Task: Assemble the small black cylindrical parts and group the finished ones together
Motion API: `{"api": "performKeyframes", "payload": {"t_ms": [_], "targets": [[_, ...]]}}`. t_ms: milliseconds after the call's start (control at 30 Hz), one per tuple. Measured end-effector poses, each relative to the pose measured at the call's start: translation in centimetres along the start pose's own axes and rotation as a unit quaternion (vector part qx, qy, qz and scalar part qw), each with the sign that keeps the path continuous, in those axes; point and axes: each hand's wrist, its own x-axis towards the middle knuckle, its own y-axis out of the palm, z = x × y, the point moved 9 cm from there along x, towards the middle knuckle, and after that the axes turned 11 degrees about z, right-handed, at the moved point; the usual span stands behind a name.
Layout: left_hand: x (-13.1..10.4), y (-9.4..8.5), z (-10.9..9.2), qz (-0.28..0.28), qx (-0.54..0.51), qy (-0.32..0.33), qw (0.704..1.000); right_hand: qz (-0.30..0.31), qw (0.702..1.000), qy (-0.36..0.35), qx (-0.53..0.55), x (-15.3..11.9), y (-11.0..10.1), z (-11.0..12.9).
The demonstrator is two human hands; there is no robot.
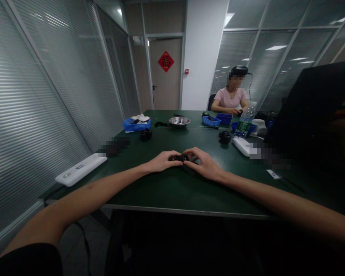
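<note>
A small black object [176, 158] with rounded parts rests low over the green table [161, 191], between my two hands; its exact kind cannot be made out. From the left, my left hand [162, 161] is closed on it with thumb in front and fingers behind. On the other side, my right hand [202, 163] pinches its right end between thumb and fingers. Beyond the hands sit two similar black clusters, a left one [145, 134] and a right one [224, 137].
A blue basket [136, 124], a steel bowl [179, 122] and blue trays [211, 121] stand toward the back. A water bottle [245, 122] and white devices, one left [82, 168] and one right [241, 147], flank the work area. Across the table sits a person [231, 97]; a dark screen [313, 111] rises at right.
</note>
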Motion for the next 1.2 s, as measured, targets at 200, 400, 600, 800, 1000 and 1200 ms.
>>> {"api": "performKeyframes", "payload": {"t_ms": [200, 400, 600, 800, 1000, 1200], "targets": [[-0.1, -0.1, -0.3, -0.001, -0.001, -0.001, 1.0, 0.018, 0.999, -0.027, -0.007, 0.0, 0.1, 0.9], [-0.2, 0.0, -0.7, 0.004, -0.002, -0.009, 1.0, 0.013, 0.999, -0.032, -0.004, 0.0, 0.1, 0.9], [0.0, 0.0, -0.3, -0.002, -0.002, 0.002, 1.0, 0.018, 1.0, -0.012, -0.018, 0.0, 0.2, 0.4], [0.0, 0.0, -0.3, -0.001, -0.005, 0.002, 1.0, 0.025, 0.998, -0.051, -0.008, 0.0, 0.2, 1.5], [-0.1, 0.0, -0.2, 0.0, -0.002, 0.002, 1.0, 0.003, 1.0, -0.006, -0.01, -0.1, 0.0, 0.4], [-0.1, -0.1, -0.3, -0.003, 0.005, -0.004, 1.0, 0.023, 0.999, -0.042, -0.008, -0.1, 0.0, 1.6]]}}
